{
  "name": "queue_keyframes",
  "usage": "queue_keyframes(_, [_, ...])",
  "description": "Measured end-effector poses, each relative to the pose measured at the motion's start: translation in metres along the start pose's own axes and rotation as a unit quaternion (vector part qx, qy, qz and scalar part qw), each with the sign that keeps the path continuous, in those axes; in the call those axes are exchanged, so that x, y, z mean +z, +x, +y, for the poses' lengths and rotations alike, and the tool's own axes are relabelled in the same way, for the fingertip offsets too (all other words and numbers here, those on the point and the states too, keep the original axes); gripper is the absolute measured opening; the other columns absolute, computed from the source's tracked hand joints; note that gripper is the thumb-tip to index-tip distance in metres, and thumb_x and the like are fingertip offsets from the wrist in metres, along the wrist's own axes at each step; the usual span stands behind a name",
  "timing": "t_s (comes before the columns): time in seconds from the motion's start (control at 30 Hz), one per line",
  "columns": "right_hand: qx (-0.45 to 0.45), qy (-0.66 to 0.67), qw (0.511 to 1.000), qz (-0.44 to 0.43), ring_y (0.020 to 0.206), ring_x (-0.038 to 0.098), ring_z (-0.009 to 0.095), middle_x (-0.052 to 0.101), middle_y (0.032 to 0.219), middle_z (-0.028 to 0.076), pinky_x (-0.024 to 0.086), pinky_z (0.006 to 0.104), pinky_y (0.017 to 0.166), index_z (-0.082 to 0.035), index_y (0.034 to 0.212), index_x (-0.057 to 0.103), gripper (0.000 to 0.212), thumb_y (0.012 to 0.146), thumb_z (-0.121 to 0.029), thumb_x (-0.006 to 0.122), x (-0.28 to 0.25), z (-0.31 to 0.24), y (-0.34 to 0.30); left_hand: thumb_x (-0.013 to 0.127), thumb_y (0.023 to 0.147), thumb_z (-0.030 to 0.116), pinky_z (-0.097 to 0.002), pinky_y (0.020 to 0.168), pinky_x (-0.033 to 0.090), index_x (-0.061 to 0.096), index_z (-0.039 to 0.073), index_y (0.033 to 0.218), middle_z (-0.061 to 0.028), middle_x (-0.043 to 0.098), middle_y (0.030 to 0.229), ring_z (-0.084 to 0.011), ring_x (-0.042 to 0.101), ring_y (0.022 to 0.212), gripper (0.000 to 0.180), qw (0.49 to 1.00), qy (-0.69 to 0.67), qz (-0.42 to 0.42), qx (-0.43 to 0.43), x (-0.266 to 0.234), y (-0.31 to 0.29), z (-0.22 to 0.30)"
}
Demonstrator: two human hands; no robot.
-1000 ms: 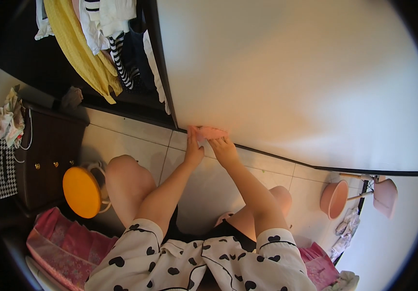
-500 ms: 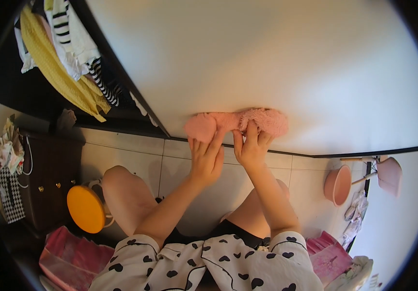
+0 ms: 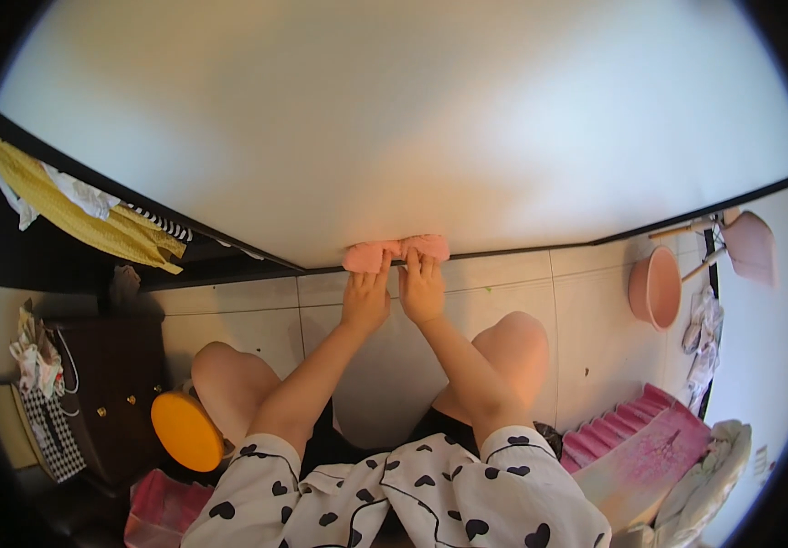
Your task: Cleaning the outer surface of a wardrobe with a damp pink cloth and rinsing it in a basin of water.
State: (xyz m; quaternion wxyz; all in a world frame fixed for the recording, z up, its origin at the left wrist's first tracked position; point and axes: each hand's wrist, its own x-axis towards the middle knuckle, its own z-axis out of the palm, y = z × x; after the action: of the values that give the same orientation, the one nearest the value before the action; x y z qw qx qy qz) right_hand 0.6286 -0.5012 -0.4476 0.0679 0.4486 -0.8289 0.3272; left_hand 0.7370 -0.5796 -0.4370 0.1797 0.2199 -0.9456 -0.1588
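Low on a large white panel [image 3: 412,137], just above its dark bottom edge, a fluffy pink cloth [image 3: 366,258] is bunched into two lobes joined by a narrower middle. My left hand [image 3: 366,302] presses the left lobe, its fingers pointing up and partly over the cloth. The fingers of my right hand [image 3: 422,294] hold the right lobe from below against the panel. Both hands are close together, with a small gap between them. Where the cloth meets the panel is hidden behind it.
Clothes [image 3: 101,205] hang in a dark opening at left. Nearby stand a dark drawer cabinet [image 3: 115,365] and an orange-topped stool [image 3: 186,431]. A pink bucket [image 3: 655,289] and a pink dustpan [image 3: 750,248] are at right. A pink patterned fabric thing [image 3: 636,447] lies lower right.
Both hands have moved lower on the panel and closer together with the pink cloth, which looks narrower. The view has shifted, and less of the hanging clothes shows.
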Motion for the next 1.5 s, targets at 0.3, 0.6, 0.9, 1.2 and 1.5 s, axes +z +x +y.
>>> queue_keyframes(0.3, [-0.292,0.047,0.947,0.122,0.093,0.058,0.029,0.059,0.109,0.007,0.043,0.0414,0.077,-0.01,0.107,0.061,0.041,0.068,-0.021,0.066,-0.076,-0.068,0.094,0.057,0.083,0.011,-0.0537,0.099,0.029,0.027,-0.001,0.14,-0.0269,0.031,0.137,-0.0461,0.032,0.125,0.066,0.98,0.045,0.192,-0.003,-0.07,0.039,0.011])
queue_keyframes(0.6, [-0.045,0.074,0.944,0.317,0.102,0.04,0.041,0.038,0.116,0.022,0.035,0.049,0.086,-0.001,0.12,0.046,0.043,0.082,-0.014,0.059,-0.118,-0.046,0.129,0.058,0.08,0.011,-0.0492,0.089,0.037,0.044,-0.004,0.129,-0.022,0.056,0.112,-0.0387,0.05,0.109,0.053,0.951,0.074,0.249,0.169,-0.109,0.115,0.077])
queue_keyframes(0.9, [0.075,0.068,0.987,0.121,0.1,0.043,0.045,0.044,0.113,0.03,0.039,0.049,0.083,0.002,0.123,0.044,0.044,0.082,-0.007,0.057,-0.03,0.0,0.026,0.059,0.076,0.013,-0.0474,0.087,0.039,0.049,0.003,0.128,-0.0161,0.058,0.112,-0.0349,0.054,0.098,0.054,0.99,0.065,-0.091,0.084,-0.011,0.031,0.008])
queue_keyframes(1.2, [-0.327,0.032,0.926,0.189,0.098,0.056,0.018,0.06,0.109,0.001,0.044,0.0353,0.079,-0.018,0.103,0.062,0.029,0.074,-0.015,0.06,-0.129,-0.082,0.141,0.054,0.087,0.014,-0.0478,0.104,0.023,0.017,-0.009,0.141,-0.0317,0.027,0.138,-0.0474,0.023,0.129,0.07,0.968,0.018,0.249,0.011,-0.118,0.066,0.035])
queue_keyframes(1.5, [-0.101,0.041,0.911,0.398,0.097,0.041,0.037,0.041,0.114,0.024,0.034,0.0449,0.084,0.001,0.115,0.051,0.038,0.08,-0.011,0.058,-0.188,-0.044,0.17,0.055,0.081,0.011,-0.0476,0.094,0.035,0.05,0.002,0.128,-0.0172,0.052,0.123,-0.0355,0.044,0.119,0.049,0.938,0.122,0.255,0.199,-0.154,0.15,0.126])
